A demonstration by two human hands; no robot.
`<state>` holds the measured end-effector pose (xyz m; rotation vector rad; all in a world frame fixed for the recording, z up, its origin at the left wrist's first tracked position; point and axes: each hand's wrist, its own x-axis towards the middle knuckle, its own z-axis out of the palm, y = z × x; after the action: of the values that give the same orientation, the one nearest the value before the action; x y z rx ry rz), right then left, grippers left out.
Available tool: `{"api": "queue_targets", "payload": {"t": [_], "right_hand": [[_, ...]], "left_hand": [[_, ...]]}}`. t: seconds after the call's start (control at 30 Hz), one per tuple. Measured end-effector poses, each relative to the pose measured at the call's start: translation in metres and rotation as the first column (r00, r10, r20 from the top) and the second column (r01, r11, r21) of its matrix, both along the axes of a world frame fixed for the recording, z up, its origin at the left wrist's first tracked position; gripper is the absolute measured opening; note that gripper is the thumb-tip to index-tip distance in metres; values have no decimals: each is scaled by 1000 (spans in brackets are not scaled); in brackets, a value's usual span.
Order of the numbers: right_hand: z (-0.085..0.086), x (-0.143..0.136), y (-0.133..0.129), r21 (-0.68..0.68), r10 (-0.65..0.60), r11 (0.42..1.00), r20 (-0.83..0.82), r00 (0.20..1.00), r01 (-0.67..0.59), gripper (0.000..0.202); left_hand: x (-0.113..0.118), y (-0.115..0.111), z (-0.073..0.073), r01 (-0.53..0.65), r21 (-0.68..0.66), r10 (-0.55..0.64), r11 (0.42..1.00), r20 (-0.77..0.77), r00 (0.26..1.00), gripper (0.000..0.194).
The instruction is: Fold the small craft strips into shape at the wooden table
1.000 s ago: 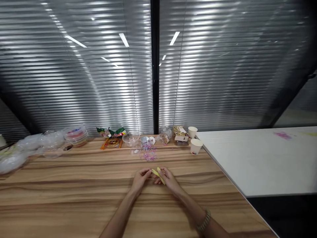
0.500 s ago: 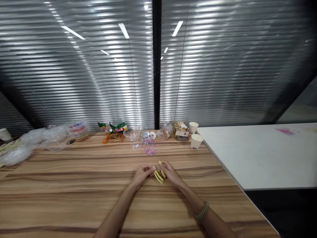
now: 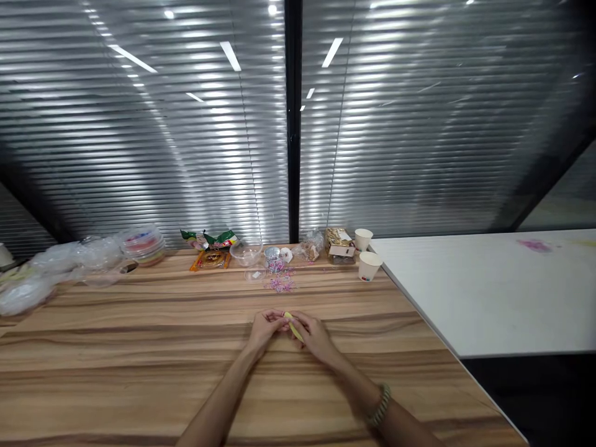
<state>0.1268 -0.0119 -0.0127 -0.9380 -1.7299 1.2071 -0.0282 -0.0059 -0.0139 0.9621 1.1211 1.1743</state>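
One small yellow strip (image 3: pixel 293 325) was observed, thin and elongated, pale yellow, slanting down to the right; its material could not be told at this size. It lay between the two hands, just above the wooden table (image 3: pixel 139 372), near the table's middle. The left hand (image 3: pixel 265 327) pinched its upper end with the fingertips; the right hand (image 3: pixel 313 333) was curled around its lower part, a beaded bracelet (image 3: pixel 379 406) on that wrist.

Beyond the hands lay one scatter of pink bits (image 3: pixel 280 284), one clear bowl (image 3: pixel 246 252) and one small clear lid (image 3: pixel 256 274). Two paper cups (image 3: pixel 369 266) stood at the far right edge, beside one gold-wrapped box (image 3: pixel 339 244). One green snack packet (image 3: pixel 209 238), one stack of tubs (image 3: pixel 143 244) and crumpled clear plastic (image 3: pixel 41 279) occupied the far left. One white table (image 3: pixel 488 298) adjoined on the right. Nothing obstructed the hands.
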Motion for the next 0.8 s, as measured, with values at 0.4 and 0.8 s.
{"api": "queue_targets", "payload": {"t": [0.4,0.8], "right_hand": [[2,3,-4,272,-26,961,271,962,-51,36],[1,4,-4,209,-58,977,463,884,-45,40]], "left_hand": [[1,-2,3,-15,29,13,999,65,998,32],[0,-2,3,57,114,-55,992,-24,998,30]]}}
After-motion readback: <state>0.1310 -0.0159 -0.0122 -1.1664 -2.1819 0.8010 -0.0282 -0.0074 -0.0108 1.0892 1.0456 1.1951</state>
